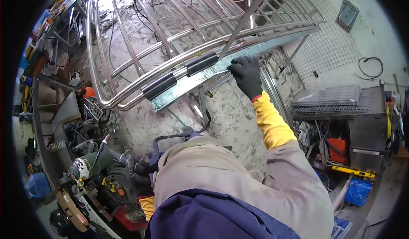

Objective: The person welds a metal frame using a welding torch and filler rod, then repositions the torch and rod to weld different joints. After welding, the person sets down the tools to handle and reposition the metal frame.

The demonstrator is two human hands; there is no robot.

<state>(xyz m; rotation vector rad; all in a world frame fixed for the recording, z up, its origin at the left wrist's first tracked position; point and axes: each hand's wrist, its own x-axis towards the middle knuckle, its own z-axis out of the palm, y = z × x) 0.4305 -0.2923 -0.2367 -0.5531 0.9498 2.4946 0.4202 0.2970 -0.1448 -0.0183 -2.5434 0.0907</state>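
My left hand (138, 170), in a dark glove, is low at the left beside my body. Its fingers are closed round a welding torch (102, 147) with a pinkish tip pointing up and away. My right hand (247, 77), in a black glove with a yellow cuff, is at the near edge of a flat metal beam (204, 79). Its fingers are curled together; anything pinched in them is hidden. Along the beam runs a curved rack of shiny metal tubes (170, 62). Two dark sleeves, one being the black sleeve (202, 64), sit round the near tubes.
Wire mesh (328, 47) lies on the floor at the right, near a looped black cable (370, 68). A metal bench (336, 107) with racks stands at the right; a yellow level (353, 172) lies below. A green gas cylinder (91, 164) and cluttered shelving stand at the left.
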